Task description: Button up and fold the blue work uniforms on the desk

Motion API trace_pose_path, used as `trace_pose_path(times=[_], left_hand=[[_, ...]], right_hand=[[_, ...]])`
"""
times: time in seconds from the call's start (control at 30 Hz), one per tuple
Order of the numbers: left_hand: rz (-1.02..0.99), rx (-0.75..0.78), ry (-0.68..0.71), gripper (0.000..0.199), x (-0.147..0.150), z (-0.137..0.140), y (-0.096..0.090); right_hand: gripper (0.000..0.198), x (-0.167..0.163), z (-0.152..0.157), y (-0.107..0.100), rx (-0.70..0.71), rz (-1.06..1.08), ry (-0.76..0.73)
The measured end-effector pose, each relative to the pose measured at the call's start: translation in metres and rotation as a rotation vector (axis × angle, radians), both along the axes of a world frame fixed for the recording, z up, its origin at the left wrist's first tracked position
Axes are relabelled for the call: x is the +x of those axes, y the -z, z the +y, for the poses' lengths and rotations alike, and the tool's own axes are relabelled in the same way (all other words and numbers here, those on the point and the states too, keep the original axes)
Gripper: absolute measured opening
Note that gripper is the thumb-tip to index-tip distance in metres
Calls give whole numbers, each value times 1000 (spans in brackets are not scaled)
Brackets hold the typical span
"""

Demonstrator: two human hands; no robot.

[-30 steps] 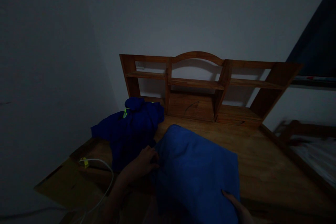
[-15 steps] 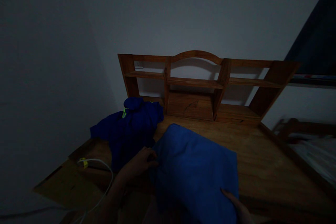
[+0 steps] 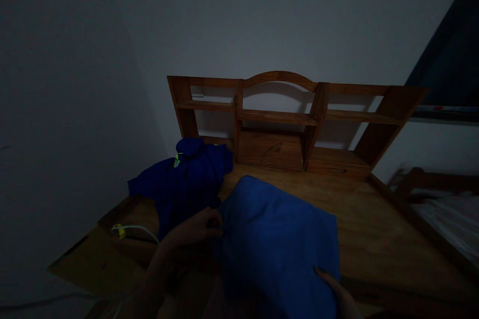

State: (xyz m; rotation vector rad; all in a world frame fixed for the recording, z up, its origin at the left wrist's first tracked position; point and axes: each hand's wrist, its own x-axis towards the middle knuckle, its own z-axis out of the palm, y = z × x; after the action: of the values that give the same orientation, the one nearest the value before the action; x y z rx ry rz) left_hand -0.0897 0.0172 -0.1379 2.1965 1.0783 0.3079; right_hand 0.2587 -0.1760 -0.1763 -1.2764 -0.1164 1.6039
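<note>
Blue cloth (image 3: 280,244) lies between the left hand (image 3: 205,225), pinching its left edge, and right hand (image 3: 340,295), holding its near right side, fingers mostly hidden

Matt blue cloth (image 3: 280,239) (wooden desk (image 3: 374,219)).

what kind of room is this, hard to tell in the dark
Probably a bedroom or dorm room: a wooden desk with a shelf unit at its back, and what looks like a bed frame at the right edge.
</note>
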Motion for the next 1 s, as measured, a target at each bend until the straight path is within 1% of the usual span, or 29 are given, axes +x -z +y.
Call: trace_pose_path(times=[0.17,0.27,0.37,0.43,0.5,0.67,0.77,0.87,1.0], left_hand=[[-33,121,3,16,6,-1,-2],[-55,174,-70,14,8,1,6],[-103,162,-169,19,7,4,17],[-139,134,-191,23,5,5,20],[-152,108,-191,24,4,4,20],[-149,64,-189,24,5,1,12],[-147,56,-214,24,6,2,12],[-142,55,-242,24,6,3,14],[-124,100,-279,22,9,2,17]], right_hand=[[73,-2,2,-8,-71,41,-4],[73,-2,3,-9,-97,39,4],[75,-2,2,-5,-71,41,29],[78,-1,2,-2,-65,68,29],[83,-2,2,1,-72,105,18],[93,-3,1,2,-61,165,-12],[94,-5,0,-1,-51,146,-20],[96,-7,0,-3,-47,177,-14],[93,-4,0,3,-77,187,-4]])
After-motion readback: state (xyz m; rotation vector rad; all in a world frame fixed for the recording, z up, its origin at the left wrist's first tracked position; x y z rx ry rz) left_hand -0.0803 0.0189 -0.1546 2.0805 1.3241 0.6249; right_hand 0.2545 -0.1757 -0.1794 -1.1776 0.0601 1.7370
